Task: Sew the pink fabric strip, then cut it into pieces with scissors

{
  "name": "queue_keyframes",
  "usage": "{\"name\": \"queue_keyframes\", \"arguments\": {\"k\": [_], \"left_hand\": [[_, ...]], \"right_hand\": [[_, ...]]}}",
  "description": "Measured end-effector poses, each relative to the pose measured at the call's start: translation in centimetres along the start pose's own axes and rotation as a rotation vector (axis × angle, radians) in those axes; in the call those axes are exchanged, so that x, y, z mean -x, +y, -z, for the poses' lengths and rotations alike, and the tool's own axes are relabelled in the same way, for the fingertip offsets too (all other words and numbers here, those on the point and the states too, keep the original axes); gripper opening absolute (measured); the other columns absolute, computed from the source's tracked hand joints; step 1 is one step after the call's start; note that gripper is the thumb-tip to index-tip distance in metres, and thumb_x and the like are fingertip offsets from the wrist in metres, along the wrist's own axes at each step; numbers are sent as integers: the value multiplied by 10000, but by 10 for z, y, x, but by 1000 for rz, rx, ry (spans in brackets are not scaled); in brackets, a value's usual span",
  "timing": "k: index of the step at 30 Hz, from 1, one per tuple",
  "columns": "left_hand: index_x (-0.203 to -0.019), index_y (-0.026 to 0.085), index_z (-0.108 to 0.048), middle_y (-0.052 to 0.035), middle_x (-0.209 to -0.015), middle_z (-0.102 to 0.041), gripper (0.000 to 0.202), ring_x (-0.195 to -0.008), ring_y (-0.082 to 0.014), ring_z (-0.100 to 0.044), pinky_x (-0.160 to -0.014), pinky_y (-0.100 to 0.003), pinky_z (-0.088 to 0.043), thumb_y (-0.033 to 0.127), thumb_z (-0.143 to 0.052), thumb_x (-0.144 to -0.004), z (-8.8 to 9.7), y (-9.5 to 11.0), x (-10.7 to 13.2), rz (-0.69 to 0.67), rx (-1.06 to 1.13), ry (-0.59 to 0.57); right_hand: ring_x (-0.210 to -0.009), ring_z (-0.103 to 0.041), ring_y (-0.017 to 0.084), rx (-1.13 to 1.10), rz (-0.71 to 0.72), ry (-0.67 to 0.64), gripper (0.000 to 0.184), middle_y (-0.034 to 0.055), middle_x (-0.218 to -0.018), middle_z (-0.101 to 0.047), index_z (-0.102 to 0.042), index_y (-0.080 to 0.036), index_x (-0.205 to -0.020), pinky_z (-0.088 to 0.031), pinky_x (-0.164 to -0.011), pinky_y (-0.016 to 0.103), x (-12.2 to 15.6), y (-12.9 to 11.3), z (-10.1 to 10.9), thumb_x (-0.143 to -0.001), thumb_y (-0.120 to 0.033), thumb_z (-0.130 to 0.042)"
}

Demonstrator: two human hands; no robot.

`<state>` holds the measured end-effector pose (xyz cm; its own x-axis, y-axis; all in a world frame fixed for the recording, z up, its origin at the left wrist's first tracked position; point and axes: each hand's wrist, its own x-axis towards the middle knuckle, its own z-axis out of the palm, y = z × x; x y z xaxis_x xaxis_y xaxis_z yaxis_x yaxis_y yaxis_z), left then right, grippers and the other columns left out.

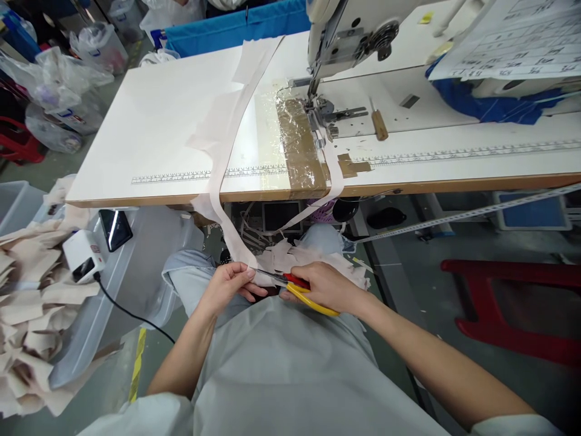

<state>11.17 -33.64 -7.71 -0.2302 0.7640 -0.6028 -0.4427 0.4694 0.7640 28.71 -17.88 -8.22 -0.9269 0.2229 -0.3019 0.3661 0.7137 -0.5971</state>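
My left hand (pixel 230 284) is closed in a pinch on the lower end of a pale pink fabric strip (pixel 232 236), just above my lap. The strip runs up over the table edge and across the white tabletop. In my right hand (pixel 329 283) are scissors (pixel 313 301) with red and yellow handles. Their blades point left and reach the strip beside my left fingertips; whether they are parted is too small to tell. More pale fabric pieces (pixel 318 257) lie over my lap, and a narrow band (pixel 334 172) hangs from the sewing machine's foot.
The sewing machine (pixel 354 36) stands on the white table (pixel 158 109), with a wooden-handled tool (pixel 378 121) beside it. At left, a plastic bin (pixel 131 278) carries a phone (pixel 115 229) and a white charger (pixel 83 255) near heaped fabric (pixel 31 315). A red stool (pixel 481 303) is at right.
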Motion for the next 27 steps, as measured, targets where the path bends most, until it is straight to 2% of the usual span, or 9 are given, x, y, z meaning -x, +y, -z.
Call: {"name": "queue_keyframes", "arguments": {"k": [7, 11, 13, 15, 19, 23, 27], "left_hand": [[-743, 134, -563, -123, -680, -730, 397, -642, -221, -710, -525, -232, -509, 474, -756, -679, -3, 2, 1, 2, -2, -21], [-747, 131, -564, -116, -679, -728, 394, -641, -212, -709, -532, -228, -516, 479, -742, -701, -4, 3, 2, 8, -15, -33], [-797, 125, -576, -115, -717, -730, 402, -694, -225, -718, -562, -236, -528, 483, -735, -711, -5, 3, 2, 0, -14, -37], [-879, 124, -573, -115, -787, -730, 427, -764, -244, -721, -604, -253, -543, 484, -734, -716, -7, 4, 1, -18, -6, -57], [-994, 143, -515, -98, -853, -711, 475, -822, -263, -717, -647, -294, -560, 479, -726, -732, -13, 6, 0, -37, -20, -122], [-989, 158, -506, -38, -765, -671, 467, -734, -235, -717, -599, -276, -545, 492, -712, -736, -13, 10, 0, -56, -91, -126], [-989, 153, -563, -1, -694, -642, 443, -586, -160, -673, -530, -229, -505, 468, -725, -722, -7, 12, 0, -89, -203, -92]], "right_hand": [[-533, -440, 147, 71, 32, 22, 465, -5, -595, -514, -383, -211, -643, -187, -498, 262, -3, -7, 2, -844, -614, -500], [-500, -390, 134, 10, 0, 32, 495, -16, -539, -447, -359, -210, -607, -196, -496, 262, -5, -3, -1, -829, -635, -484], [-504, -383, 128, -80, -17, 75, 503, -22, -539, -431, -366, -210, -599, -213, -501, 260, -6, -2, -2, -809, -646, -502], [-559, -426, 135, -275, 6, 115, 458, -15, -609, -478, -425, -205, -650, -268, -517, 250, -8, -4, -4, -793, -626, -535], [-636, -482, 143, -713, 74, 148, 305, -2, -717, -532, -484, -189, -764, -380, -563, 242, -17, -16, -11, -773, -478, -581], [-574, -453, 126, -811, 16, 224, 210, -26, -638, -484, -464, -194, -700, -376, -532, 236, -24, -21, -20, -732, -368, -577], [-580, -443, 124, -797, -35, 258, 181, -29, -640, -480, -489, -190, -706, -363, -538, 233, -21, -15, -21, -722, -353, -564]]}}
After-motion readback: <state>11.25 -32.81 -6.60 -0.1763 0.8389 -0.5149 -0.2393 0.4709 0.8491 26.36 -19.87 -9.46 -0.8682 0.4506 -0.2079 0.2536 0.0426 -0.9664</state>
